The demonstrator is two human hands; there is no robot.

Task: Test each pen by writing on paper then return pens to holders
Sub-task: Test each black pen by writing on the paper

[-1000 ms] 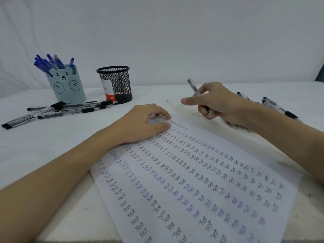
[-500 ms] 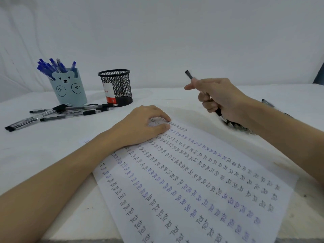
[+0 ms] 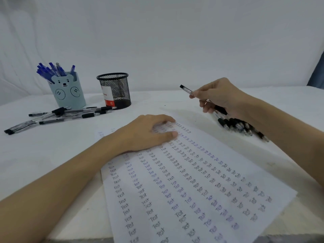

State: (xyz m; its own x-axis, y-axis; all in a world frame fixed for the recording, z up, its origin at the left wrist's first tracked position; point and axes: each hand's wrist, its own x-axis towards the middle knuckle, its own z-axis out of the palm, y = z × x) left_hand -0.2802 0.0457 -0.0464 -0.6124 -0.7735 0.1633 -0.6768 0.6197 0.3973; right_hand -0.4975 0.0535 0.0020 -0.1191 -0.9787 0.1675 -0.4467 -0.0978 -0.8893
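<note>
The left hand [image 3: 149, 133] presses flat on the paper [image 3: 192, 190] on the desk [image 3: 35, 155]. The right hand [image 3: 219, 97] grips a pen [image 3: 186, 89] above a pen pile [image 3: 242, 128]. Blue pens [image 3: 50, 70] fill the bear holder [image 3: 67, 92] beside a mesh holder [image 3: 114, 90].

My left hand [image 3: 149, 133] lies palm down, fingers loosely bent, pointing toward three o'clock; my raised right hand [image 3: 217, 95] keeps a pinching grip.

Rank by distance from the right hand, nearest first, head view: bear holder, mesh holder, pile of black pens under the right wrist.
From the right hand, which grips a black pen:
1. Pile of black pens, just below the wrist on the right.
2. Mesh holder, across the table to the left, at the back.
3. Bear holder, farther left still, full of blue pens.
</note>
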